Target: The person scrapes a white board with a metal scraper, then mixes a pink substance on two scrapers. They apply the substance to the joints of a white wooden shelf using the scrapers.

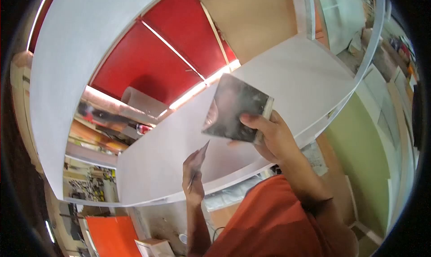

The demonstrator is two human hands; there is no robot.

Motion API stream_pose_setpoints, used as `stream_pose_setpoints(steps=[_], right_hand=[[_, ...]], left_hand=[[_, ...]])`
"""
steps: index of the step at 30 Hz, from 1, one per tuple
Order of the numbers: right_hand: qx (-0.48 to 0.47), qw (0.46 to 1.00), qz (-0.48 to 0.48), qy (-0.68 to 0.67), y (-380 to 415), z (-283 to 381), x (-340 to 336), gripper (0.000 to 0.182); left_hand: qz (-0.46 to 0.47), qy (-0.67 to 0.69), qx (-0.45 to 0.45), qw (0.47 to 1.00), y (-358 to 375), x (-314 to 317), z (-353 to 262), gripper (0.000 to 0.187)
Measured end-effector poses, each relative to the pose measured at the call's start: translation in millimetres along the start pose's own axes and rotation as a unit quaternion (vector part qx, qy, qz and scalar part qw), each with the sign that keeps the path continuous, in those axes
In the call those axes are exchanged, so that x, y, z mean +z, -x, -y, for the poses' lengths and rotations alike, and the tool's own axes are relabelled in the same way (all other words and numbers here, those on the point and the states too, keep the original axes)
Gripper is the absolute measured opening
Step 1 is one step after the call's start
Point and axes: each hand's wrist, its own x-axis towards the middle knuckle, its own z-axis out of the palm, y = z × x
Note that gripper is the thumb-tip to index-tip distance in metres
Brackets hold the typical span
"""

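My right hand (pixel 278 136) grips a dark, shiny square plate (pixel 238 104) by its pale-edged right side. The thumb lies across the plate's face, and the other fingers are mostly hidden behind it. Lower and to the left, my left hand (pixel 193 178) is closed around a thin, flat grey blade (pixel 200 160), seen nearly edge-on with its pointed corner up. Both held pieces are above a large pale panel (pixel 157 163), which has a raised rim along its near side. The plate and the blade are apart from each other.
A curved-looking white panel (pixel 81 46) rises at the left. Beyond the pale panel are red doors (pixel 148 64) and a tan board (pixel 256 19). A green board (pixel 359 140) leans at the right; an orange panel (pixel 112 234) is at lower left.
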Motion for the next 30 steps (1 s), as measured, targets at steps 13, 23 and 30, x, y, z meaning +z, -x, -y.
stream_pose_setpoints(steps=[13, 23, 30], right_hand=[[-0.621, 0.772, -0.019, 0.134, -232, 25, 82, 0.043], [-0.739, 0.648, -0.163, 0.092, -282, 29, 142, 0.072], [-0.724, 0.663, -0.167, 0.092, -272, 15, 131, 0.045]], left_hand=[[-0.283, 0.039, -0.212, 0.934, 108, -54, 42, 0.054], [-0.309, 0.188, -0.158, 0.919, 102, -34, -24, 0.067], [-0.327, 0.16, -0.151, 0.919, 75, -24, -36, 0.071]])
